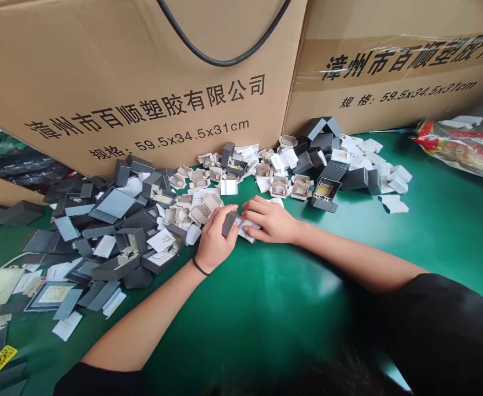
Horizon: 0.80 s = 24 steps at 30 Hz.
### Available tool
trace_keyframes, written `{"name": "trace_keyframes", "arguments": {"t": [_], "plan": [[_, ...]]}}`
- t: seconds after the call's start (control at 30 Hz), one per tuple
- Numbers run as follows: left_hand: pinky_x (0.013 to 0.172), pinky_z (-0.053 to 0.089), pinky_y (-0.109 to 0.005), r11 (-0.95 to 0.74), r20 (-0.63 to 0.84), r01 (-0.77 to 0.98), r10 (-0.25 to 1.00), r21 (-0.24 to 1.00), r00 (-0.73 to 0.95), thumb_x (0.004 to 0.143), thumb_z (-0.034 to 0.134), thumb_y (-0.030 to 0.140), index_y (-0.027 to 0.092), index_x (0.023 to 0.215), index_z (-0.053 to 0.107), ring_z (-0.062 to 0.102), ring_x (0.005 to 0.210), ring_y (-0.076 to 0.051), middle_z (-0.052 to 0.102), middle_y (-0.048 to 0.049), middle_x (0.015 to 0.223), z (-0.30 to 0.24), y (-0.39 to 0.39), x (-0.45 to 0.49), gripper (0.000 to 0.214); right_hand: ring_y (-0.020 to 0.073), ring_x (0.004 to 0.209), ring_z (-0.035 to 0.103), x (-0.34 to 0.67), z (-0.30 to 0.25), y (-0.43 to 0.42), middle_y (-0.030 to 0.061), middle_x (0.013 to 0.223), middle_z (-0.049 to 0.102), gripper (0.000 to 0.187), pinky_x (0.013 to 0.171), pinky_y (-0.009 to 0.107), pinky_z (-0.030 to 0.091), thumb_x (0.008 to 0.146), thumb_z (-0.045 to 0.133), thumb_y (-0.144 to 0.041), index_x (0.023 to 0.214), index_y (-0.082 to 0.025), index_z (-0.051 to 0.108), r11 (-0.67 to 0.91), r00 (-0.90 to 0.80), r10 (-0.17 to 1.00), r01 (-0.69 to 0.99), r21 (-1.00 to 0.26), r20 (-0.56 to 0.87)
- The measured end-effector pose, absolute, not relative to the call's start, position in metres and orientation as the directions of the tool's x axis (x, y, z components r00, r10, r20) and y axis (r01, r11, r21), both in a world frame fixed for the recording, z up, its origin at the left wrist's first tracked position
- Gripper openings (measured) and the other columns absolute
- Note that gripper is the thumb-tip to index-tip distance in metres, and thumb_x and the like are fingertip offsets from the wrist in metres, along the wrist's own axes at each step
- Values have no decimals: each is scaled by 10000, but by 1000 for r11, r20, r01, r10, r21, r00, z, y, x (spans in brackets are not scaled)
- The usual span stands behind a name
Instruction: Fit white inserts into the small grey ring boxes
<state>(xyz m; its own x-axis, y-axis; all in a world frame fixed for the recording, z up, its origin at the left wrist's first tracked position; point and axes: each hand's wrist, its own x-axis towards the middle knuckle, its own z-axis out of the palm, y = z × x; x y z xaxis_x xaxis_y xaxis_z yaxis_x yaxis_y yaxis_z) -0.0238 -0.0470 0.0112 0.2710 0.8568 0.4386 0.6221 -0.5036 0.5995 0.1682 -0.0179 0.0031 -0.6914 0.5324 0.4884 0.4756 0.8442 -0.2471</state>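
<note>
My left hand (214, 241), with a black band at the wrist, is closed around a small dark grey box (229, 224); much of the box is hidden by the fingers. Close against it on the right, my right hand (272, 221) has its fingers curled over a folded white card piece (246, 235). Whether this piece is still partly inside the box, I cannot tell. Just beyond both hands lie small white and grey-brown folded card inserts (206, 208) in a loose heap.
Dark grey boxes (115, 203), some opened, are piled at left. More boxes (326, 192) and white card pieces (396, 179) lie at right. Two large cartons (142, 66) stand behind, a black cable (220, 61) hanging in front. A plastic food bag (464, 146) rests on the green table (274, 319).
</note>
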Motion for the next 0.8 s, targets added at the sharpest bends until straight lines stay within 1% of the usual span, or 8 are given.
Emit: {"name": "trace_keyframes", "arguments": {"t": [0.1,0.17,0.33,0.47,0.57,0.67,0.73,0.8], "plan": [[910,465,-306,-420,364,610,905,672,221,833,480,191,182,1103,536,606,1003,-188,647,-64,1077,13,-46,-24,276,203,928,455,166,2,-17,103,995,547,215,790,334,434,920,417,-346,933,-168,538,828,-669,559,418,-374,490],[910,463,-305,-390,343,615,918,685,199,831,469,192,179,1075,549,607,1005,-189,651,-61,1069,12,-45,-24,258,205,915,458,164,0,-17,103,979,547,206,811,349,438,924,412,-345,920,-174,526,819,-659,569,394,-418,493],[918,453,-315,-356,307,630,932,691,190,802,474,180,180,1068,544,596,1028,-195,640,-59,1098,12,-44,-24,275,214,911,488,162,-3,-17,103,973,571,232,802,356,454,932,411,-370,932,-184,550,823,-676,562,401,-402,476],[873,458,-317,-347,249,579,937,738,244,819,488,213,193,1057,512,601,983,-191,635,-53,1075,15,-41,-26,241,220,964,506,163,-3,-17,113,1006,588,268,823,358,461,933,416,-373,939,-178,599,821,-678,568,422,-385,467],[771,472,-301,-336,196,497,929,800,312,835,525,309,189,1037,461,601,869,-175,619,-60,1005,14,-38,-30,244,208,929,522,165,-3,-14,104,984,595,287,821,363,465,930,425,-390,961,-185,623,804,-662,587,408,-433,466],[692,467,-287,-362,191,400,893,842,407,808,570,455,177,1069,406,578,790,-165,577,-66,943,12,-34,-35,415,194,875,530,168,-5,-10,91,941,592,301,799,360,470,919,450,-414,985,-191,642,793,-650,591,359,-492,478],[688,462,-288,-399,217,345,860,850,462,799,542,558,171,1140,385,567,787,-166,552,-65,928,11,-32,-38,539,191,863,532,168,-7,-9,86,935,590,300,786,356,471,909,471,-422,985,-194,651,792,-640,588,331,-514,494],[716,460,-298,-439,254,331,842,835,476,786,463,661,177,1162,408,559,823,-177,542,-72,949,10,-29,-40,616,192,873,535,167,-8,-10,83,939,592,290,787,358,467,908,476,-416,996,-199,647,787,-623,594,320,-527,509]]}}
